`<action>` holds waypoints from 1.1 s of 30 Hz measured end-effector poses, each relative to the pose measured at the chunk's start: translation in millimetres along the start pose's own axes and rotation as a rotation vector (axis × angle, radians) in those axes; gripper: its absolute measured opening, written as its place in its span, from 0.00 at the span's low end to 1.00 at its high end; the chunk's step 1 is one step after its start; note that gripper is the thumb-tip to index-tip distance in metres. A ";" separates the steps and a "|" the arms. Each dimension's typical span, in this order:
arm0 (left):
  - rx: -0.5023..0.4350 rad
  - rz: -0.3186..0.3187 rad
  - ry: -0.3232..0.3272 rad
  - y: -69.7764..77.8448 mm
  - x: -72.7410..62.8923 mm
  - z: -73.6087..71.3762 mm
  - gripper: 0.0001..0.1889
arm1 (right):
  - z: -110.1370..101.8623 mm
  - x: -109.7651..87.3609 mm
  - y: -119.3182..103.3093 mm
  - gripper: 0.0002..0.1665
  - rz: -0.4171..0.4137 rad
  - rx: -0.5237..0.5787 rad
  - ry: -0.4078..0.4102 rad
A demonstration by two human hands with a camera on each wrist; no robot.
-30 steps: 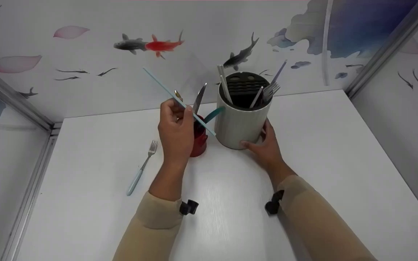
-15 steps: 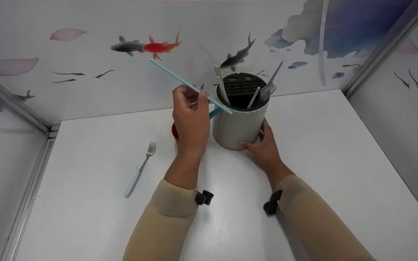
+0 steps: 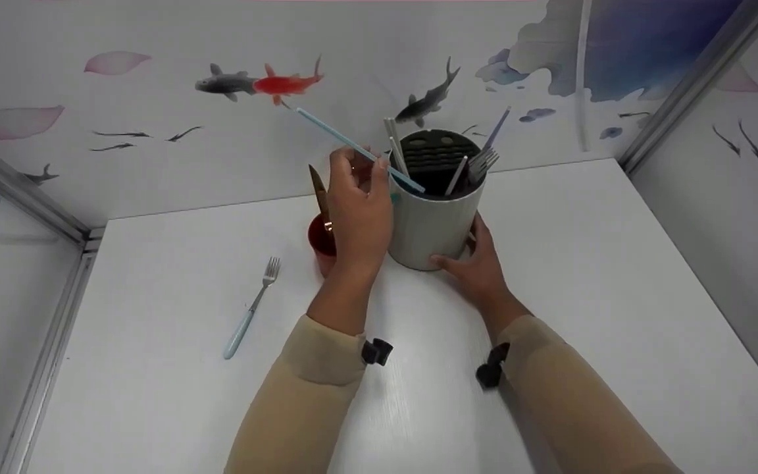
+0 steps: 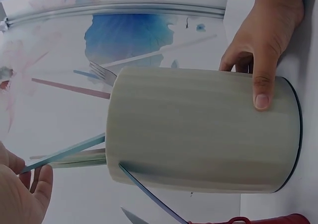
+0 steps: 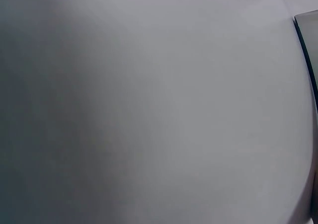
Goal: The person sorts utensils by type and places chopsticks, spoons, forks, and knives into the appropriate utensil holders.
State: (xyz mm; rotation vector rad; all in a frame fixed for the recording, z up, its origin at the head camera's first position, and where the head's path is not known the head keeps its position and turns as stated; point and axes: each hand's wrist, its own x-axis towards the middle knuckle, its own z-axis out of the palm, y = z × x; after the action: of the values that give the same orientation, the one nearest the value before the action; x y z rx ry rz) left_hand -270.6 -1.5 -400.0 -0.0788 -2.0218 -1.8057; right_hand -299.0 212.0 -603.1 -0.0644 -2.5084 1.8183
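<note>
My left hand [image 3: 360,220] pinches a light blue chopstick [image 3: 333,133] between thumb and fingers. It slants down to the right, its lower end over the mouth of a pale grey utensil holder [image 3: 435,227]. In the left wrist view the chopstick [image 4: 69,150] reaches the holder's rim. My right hand [image 3: 481,270] grips the holder low on its right side, thumb [image 4: 262,92] in front and the other fingers partly hidden behind. White chopsticks [image 3: 397,148], a fork [image 3: 481,164] and other thin handles stand in the holder, which has a black slotted insert [image 3: 438,150].
Left of the holder stands a red cup [image 3: 320,247], partly behind my left wrist, with a knife [image 3: 320,191] in it. A blue strip [image 4: 149,191] leans from the cup to the holder. A blue-handled fork [image 3: 251,309] lies on the white table [image 3: 155,368]. Printed wall panels surround it.
My left hand has moved right and slightly up with the chopstick, from in front of the red cup to the holder's rim. My right hand keeps its grip in place.
</note>
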 end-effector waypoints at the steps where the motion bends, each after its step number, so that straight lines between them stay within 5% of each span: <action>1: 0.013 -0.003 -0.012 -0.4 0.2 0.7 0.14 | -0.3 -0.3 -0.1 0.77 -0.002 0.001 0.001; 13: 0.265 0.005 -0.165 -5.1 7.0 5.4 0.12 | -1.2 0.2 -0.4 0.77 -0.027 -0.021 0.002; 22: 0.438 0.034 -0.193 -13.2 9.0 11.7 0.12 | -0.7 0.2 1.6 0.78 -0.006 -0.027 -0.001; 33: 0.482 -0.004 -0.198 -22.1 11.2 14.7 0.10 | 0.1 0.3 0.4 0.77 0.016 -0.013 0.002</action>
State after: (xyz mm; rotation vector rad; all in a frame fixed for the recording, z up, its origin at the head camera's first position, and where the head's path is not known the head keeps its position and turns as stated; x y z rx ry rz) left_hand -291.8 6.6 -417.8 -0.1124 -2.5413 -1.3073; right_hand -299.3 212.1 -603.5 -0.0866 -2.5254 1.8066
